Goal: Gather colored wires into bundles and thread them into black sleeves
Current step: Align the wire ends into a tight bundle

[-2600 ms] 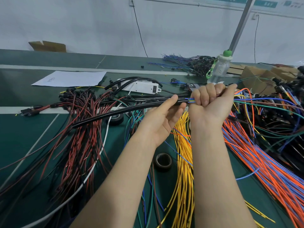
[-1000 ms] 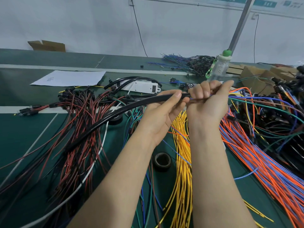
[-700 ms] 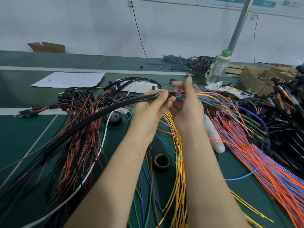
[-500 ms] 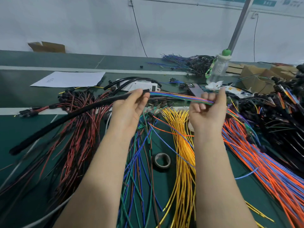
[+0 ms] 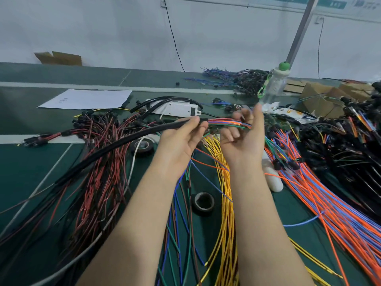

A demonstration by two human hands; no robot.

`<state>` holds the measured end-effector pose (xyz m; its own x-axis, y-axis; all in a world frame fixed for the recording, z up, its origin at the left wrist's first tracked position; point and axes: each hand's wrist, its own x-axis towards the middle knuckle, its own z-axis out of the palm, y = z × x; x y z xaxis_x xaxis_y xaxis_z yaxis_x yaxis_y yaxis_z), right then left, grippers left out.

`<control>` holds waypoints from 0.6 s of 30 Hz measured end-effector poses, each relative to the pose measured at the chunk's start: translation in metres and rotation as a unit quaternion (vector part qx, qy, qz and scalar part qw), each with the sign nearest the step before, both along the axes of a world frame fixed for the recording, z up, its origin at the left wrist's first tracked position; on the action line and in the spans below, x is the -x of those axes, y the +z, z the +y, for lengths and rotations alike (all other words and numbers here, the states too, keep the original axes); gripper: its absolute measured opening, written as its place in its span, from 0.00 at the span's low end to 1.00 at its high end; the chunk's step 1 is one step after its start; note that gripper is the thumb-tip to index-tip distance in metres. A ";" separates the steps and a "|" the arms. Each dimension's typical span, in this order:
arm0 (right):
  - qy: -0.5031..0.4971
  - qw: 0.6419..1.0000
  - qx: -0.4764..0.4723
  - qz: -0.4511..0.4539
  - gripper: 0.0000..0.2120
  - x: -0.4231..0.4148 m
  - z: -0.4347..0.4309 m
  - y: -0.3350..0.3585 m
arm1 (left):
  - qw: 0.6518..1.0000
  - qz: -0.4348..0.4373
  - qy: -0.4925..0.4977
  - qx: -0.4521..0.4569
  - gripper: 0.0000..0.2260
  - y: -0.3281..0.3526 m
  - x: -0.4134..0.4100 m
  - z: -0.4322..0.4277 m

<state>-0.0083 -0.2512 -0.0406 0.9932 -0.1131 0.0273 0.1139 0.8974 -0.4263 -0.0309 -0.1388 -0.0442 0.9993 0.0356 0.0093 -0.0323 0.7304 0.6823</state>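
While the left hand pinched the mouth of the long black flexible sleeve above the green bench and the right hand curled its fingers round the multicoloured wire bundle entering it, short straight pushes — gripped close to the mouth — looked wisest.

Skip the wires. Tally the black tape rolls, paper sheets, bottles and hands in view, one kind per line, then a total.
Black tape rolls: 2, a near one and a far one
Paper sheet: 1
Bottle: 1
Hands: 2, the left hand pinching the black sleeve, and the right hand
Total: 6
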 end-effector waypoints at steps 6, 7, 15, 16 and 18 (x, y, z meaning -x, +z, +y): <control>-0.041 0.999 -0.004 0.026 0.22 0.000 0.002 0.000 | 1.000 -0.016 -0.003 -0.001 0.06 0.000 0.000 0.000; -0.054 0.998 0.022 0.034 0.22 0.000 0.007 0.000 | 0.999 -0.025 -0.016 -0.017 0.05 -0.001 0.001 -0.003; 0.063 0.997 0.037 -0.022 0.15 0.004 0.018 0.003 | 0.999 -0.017 0.007 0.049 0.06 0.003 0.000 0.000; 0.083 0.996 0.012 -0.036 0.16 0.004 0.015 0.003 | 0.998 -0.010 0.013 0.067 0.06 0.004 0.000 0.004; 0.070 0.997 0.013 -0.036 0.17 0.003 0.010 0.003 | 0.997 0.001 0.016 0.081 0.06 0.005 0.000 0.008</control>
<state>-0.0111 -0.2408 -0.0377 0.9945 0.0290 0.1005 0.0188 0.8957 -0.4443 -0.0305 -0.1309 -0.0390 0.9977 0.0678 -0.0012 -0.0557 0.8291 0.5563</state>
